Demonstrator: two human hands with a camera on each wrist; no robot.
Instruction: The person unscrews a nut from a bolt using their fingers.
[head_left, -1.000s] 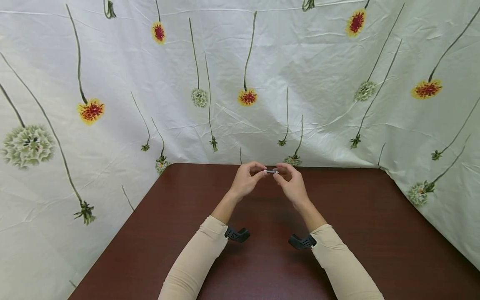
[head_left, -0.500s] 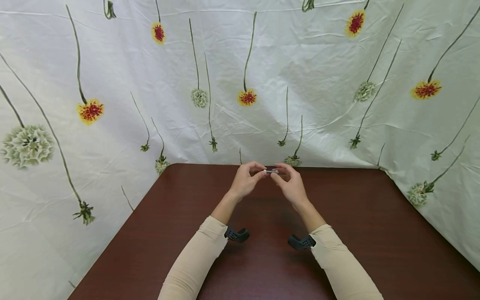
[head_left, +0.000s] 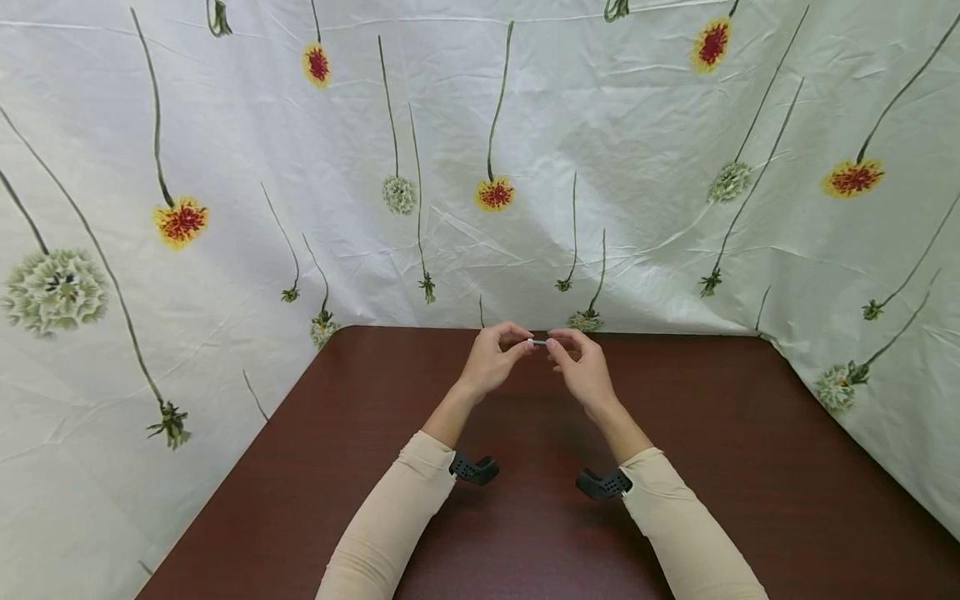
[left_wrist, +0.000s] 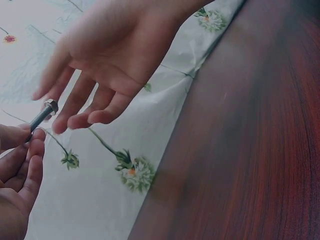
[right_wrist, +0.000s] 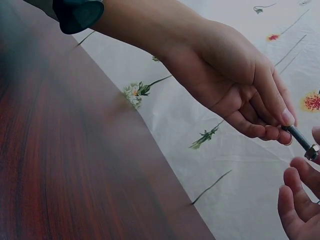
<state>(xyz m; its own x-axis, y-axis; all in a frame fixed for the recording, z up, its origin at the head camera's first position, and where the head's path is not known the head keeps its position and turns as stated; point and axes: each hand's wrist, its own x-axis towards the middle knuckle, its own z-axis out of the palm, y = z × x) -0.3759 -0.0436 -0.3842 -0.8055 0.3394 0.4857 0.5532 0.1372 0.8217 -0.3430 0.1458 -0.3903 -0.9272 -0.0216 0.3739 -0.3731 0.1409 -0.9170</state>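
Observation:
A short threaded metal bolt (right_wrist: 299, 137) is held up between the two hands, over the far part of the table. My left hand (head_left: 489, 363) pinches one end of it between thumb and fingers, which hide that tip. At the other end shows a silver hex nut (left_wrist: 51, 106). Thumb and fingertips of my right hand (head_left: 582, 372) stand on either side of that nut, right at its faces. In the left wrist view the right hand's other fingers (left_wrist: 102, 116) reach out loosely below the nut.
A dark reddish-brown table (head_left: 360, 392) with wood grain lies under both arms. Behind and beside it hangs a white cloth (head_left: 645, 108) printed with flowers on long stems. Each wrist carries a dark strap mount (head_left: 474, 469).
My right thumb first slides slightly left along the bolt, then shifts up and closes toward the index finger, covering more of the bolt's right end. My left hand stays where it is.

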